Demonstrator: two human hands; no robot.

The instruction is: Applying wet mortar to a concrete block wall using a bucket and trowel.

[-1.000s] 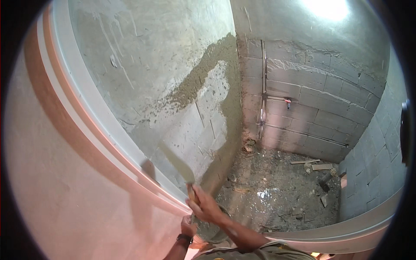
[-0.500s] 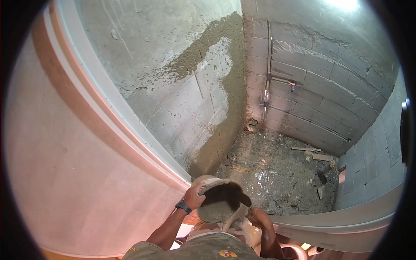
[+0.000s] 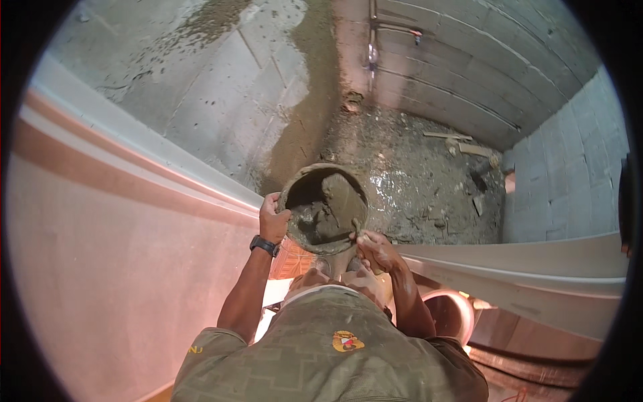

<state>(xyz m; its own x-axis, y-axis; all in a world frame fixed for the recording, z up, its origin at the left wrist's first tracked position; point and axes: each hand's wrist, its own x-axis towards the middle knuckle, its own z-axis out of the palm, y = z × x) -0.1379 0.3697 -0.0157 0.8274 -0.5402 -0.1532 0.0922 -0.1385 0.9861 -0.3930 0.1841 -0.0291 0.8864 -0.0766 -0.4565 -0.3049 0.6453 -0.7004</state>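
My left hand [image 3: 273, 220] is closed on the left rim of a round mortar-caked bucket [image 3: 292, 185], tilted so that its inside shows. Wet grey-brown mortar [image 3: 307, 216] lies in it. With its handle in my closed right hand [image 3: 379, 252], a trowel [image 3: 347, 199] reaches over the near right rim. Its broad blade is inside the bucket, smeared with mortar and with a lump along its left side. My right fingers hide most of the handle.
Ahead on the left, a grey block wall [image 3: 221, 100] carries a wet mortar band [image 3: 305, 100] along the corner. Pipes [image 3: 372, 47] and a tap [image 3: 416, 35] are on the far wall. Wood scraps [image 3: 474, 149] lie on the rough wet floor [image 3: 408, 194]. A pale door frame [image 3: 509, 264] crosses at right.
The view has tipped down toward my body. The bucket's opening now faces me more, and the trowel blade shows broad side up with mortar on it. Both hands keep their holds.
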